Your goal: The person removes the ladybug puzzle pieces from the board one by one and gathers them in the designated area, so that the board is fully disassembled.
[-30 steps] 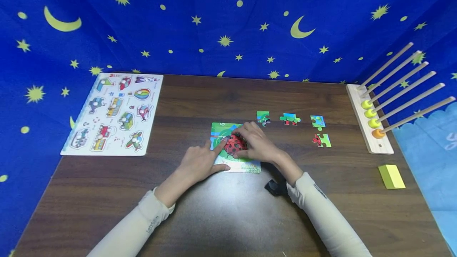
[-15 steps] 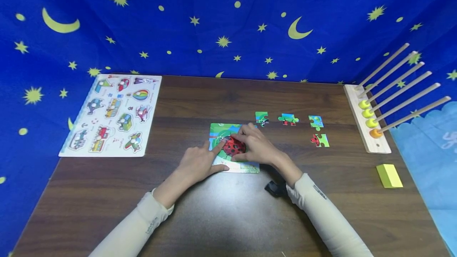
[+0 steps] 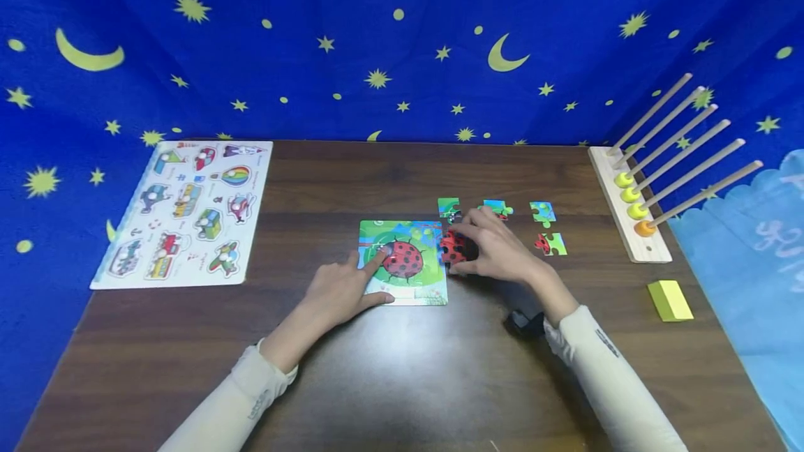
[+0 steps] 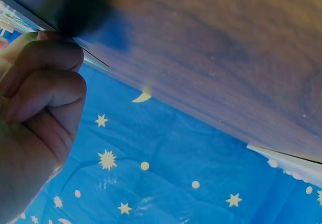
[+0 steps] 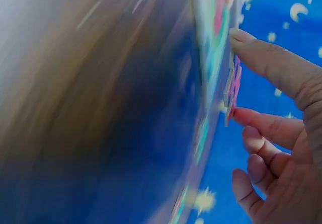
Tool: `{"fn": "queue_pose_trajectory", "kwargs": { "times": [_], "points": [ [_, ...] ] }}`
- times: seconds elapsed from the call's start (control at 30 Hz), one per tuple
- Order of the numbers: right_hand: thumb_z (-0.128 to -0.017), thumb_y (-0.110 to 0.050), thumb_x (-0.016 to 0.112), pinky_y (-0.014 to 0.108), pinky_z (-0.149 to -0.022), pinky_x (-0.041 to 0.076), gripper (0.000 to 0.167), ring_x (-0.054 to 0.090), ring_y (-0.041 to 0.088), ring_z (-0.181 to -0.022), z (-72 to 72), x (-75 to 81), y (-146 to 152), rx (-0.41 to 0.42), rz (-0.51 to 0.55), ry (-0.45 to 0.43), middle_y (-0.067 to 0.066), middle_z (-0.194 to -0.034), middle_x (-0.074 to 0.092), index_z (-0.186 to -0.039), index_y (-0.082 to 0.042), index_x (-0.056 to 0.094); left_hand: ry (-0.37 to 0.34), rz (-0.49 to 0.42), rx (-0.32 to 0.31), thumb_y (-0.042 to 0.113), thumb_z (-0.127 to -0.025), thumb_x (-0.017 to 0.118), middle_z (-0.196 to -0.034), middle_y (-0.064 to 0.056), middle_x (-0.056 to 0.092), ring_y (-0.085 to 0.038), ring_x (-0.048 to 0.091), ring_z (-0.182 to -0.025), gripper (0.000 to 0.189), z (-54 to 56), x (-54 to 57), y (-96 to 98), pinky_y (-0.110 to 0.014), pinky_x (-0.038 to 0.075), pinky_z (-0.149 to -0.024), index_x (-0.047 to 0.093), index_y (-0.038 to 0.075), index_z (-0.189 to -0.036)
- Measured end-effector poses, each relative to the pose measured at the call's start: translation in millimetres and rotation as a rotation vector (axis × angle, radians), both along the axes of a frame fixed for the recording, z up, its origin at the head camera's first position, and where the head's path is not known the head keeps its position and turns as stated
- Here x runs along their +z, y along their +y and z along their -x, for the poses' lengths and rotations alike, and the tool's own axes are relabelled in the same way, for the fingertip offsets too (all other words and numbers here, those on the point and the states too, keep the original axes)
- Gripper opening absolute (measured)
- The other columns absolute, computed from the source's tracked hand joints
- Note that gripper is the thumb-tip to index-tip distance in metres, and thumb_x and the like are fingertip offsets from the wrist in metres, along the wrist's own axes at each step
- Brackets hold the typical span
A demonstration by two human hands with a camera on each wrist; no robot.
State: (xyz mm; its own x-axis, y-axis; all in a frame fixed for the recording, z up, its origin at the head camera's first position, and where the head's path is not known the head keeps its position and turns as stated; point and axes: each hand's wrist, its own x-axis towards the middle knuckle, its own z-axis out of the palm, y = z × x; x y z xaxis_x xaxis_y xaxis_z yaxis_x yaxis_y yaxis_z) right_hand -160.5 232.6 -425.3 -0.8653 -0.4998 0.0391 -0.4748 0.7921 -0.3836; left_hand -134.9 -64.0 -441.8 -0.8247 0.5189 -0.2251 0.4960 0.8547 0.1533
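Observation:
A square puzzle board (image 3: pixel 433 277) with a printed ladybug lies mid-table in the head view. My left hand (image 3: pixel 336 293) touches it: the index fingertip rests on the ladybug's head and the thumb lies at the lower edge. Just beyond the board's right edge, my right hand (image 3: pixel 499 250) pinches a red, black-spotted jigsaw piece (image 3: pixel 451 248) between thumb and fingers. The right wrist view shows this piece (image 5: pixel 232 90) edge-on between the fingertips. Curled fingers of the left hand (image 4: pixel 48 83) appear in the left wrist view.
Loose jigsaw pieces, one green (image 3: pixel 448 207), one blue-topped (image 3: pixel 495 207), one blue (image 3: pixel 543 213) and one red-green (image 3: pixel 551 243), lie behind and right. A vehicle peg puzzle (image 3: pixel 188 215) lies left; a pegged bead rack (image 3: pixel 653 253) and yellow block (image 3: pixel 670 300) are right.
My right hand has moved right, taking the red spotted piece off the board and showing the printed ladybug beneath. The left hand keeps its place on the board. The head view has shifted slightly.

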Motion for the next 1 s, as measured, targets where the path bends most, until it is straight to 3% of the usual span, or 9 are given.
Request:
{"fn": "queue_pose_trajectory", "kwargs": {
  "times": [0.17, 0.4, 1.0],
  "points": [
    [-0.068, -0.037, 0.091, 0.036, -0.080, 0.034, 0.072, 0.038, 0.022, -0.097, -2.9, -2.5, 39.2, -0.093, -0.052, -0.033, 0.005, -0.101, 0.054, -0.126, -0.004, 0.067, -0.004, -0.004, 0.008, 0.072, -0.089, 0.051, -0.138, -0.031, 0.053, -0.016, 0.037, -0.045, 0.082, -1.3, 0.6, -2.1, -0.029, 0.028, -0.043, 0.035, 0.026, -0.155],
    [-0.068, -0.035, 0.091, 0.037, -0.082, 0.033, 0.070, 0.039, 0.021, -0.095, -2.3, -5.6, 70.4, -0.124, -0.067, -0.040, 0.005, -0.099, 0.055, -0.126, -0.005, 0.068, 0.003, -0.012, 0.008, 0.072, -0.089, 0.051, -0.135, -0.031, 0.055, -0.018, 0.041, -0.050, 0.082, -1.8, -0.3, -1.2, -0.030, 0.032, -0.045, 0.038, 0.025, -0.154],
    [-0.070, -0.039, 0.089, 0.039, -0.083, 0.035, 0.076, 0.041, 0.023, -0.098, 2.5, -7.4, 85.8, -0.166, -0.094, -0.093, 0.008, -0.103, 0.056, -0.135, -0.010, 0.062, 0.021, -0.023, -0.001, 0.072, -0.088, 0.051, -0.137, -0.032, 0.054, -0.018, 0.040, -0.048, 0.082, -1.9, -1.7, -1.5, -0.030, 0.032, -0.044, 0.037, 0.025, -0.154]
  ]
}}
